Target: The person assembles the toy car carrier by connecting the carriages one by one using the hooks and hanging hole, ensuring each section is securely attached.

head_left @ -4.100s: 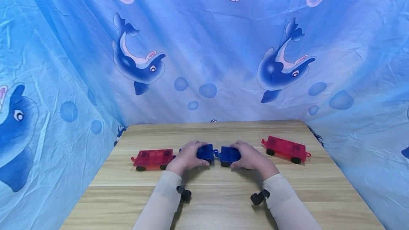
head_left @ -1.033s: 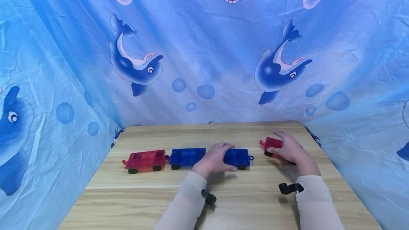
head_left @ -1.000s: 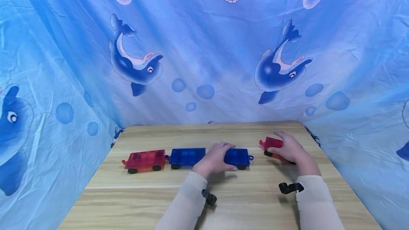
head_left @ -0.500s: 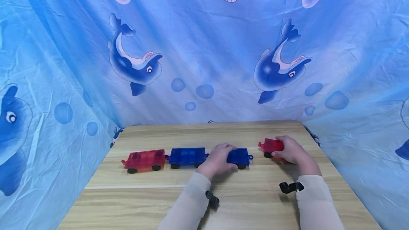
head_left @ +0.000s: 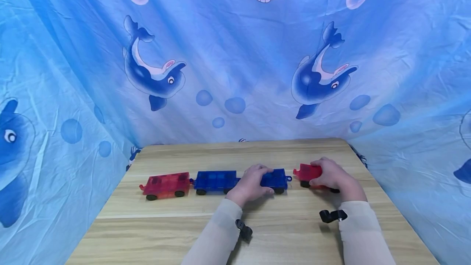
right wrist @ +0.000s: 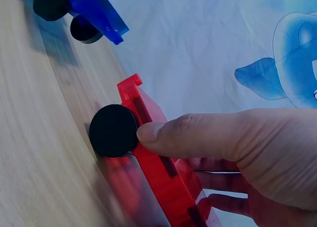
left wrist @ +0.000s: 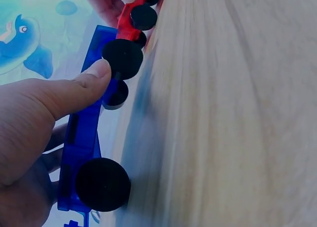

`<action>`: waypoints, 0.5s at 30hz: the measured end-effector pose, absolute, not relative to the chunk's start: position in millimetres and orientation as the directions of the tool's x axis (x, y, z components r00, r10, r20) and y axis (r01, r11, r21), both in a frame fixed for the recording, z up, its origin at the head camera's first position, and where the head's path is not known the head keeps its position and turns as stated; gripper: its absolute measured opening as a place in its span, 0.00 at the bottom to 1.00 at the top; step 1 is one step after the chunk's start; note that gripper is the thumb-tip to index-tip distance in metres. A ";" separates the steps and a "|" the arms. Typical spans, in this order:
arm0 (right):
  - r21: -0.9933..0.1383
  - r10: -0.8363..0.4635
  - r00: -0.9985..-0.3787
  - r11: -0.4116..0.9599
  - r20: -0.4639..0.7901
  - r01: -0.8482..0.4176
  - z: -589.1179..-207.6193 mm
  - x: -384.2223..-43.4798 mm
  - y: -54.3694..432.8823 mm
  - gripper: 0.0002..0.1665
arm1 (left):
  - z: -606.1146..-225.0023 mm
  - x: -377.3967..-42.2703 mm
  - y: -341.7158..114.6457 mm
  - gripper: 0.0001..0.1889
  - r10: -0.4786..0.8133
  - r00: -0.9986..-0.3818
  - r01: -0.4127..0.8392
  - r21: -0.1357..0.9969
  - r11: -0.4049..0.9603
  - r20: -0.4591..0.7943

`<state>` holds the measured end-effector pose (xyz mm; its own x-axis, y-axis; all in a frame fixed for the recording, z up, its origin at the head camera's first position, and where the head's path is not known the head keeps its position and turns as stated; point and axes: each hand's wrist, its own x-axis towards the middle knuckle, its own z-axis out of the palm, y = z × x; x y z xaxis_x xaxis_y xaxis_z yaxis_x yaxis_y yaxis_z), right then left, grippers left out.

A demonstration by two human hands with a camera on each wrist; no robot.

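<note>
My left hand [head_left: 252, 184] grips a translucent blue toy train car [head_left: 276, 180] across its middle; its thumb is on the near side by a black wheel in the left wrist view. The car's right end has a loop. To its right, my right hand [head_left: 333, 176] holds a red toy train car [right wrist: 166, 170], thumb by the front wheel and fingers on the far side. That car's hook [right wrist: 131, 82] points at the blue loop, with a small gap between. Left of my left hand, a second blue car [head_left: 215, 180] is coupled to another red car [head_left: 167, 185].
The cars stand in a row on a wood-grain table [head_left: 176, 232]. A blue cloth [head_left: 235, 72] printed with dolphins and bubbles rises behind the table and along both sides. Each wrist carries a small black camera [head_left: 244, 231].
The right hand has taken hold of the right red car and drawn it left and nearer, closing toward the blue car's loop. Earlier, the hands held the two blue cars, and the row has since shifted left.
</note>
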<state>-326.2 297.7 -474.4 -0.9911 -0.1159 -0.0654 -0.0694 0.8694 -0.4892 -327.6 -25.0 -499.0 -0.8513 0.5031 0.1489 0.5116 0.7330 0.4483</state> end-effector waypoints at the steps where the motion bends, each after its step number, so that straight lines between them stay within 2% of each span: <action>1: -0.490 -0.122 -0.990 0.868 -0.067 -0.074 -473.7 -325.9 296.5 0.50 | -499.2 -327.5 -25.0 0.37 0.500 -0.853 0.508 0.460 0.728 0.149; 6: -0.494 -0.141 -0.987 0.865 -0.071 -0.088 -471.0 -324.6 290.5 0.48 | -499.4 -326.7 -26.2 0.37 0.493 -0.856 0.499 0.502 0.707 0.157; 15: -0.504 -0.164 -0.983 0.858 -0.087 -0.099 -471.0 -324.0 284.1 0.48 | -500.4 -327.9 -26.0 0.37 0.499 -0.849 0.512 0.504 0.695 0.175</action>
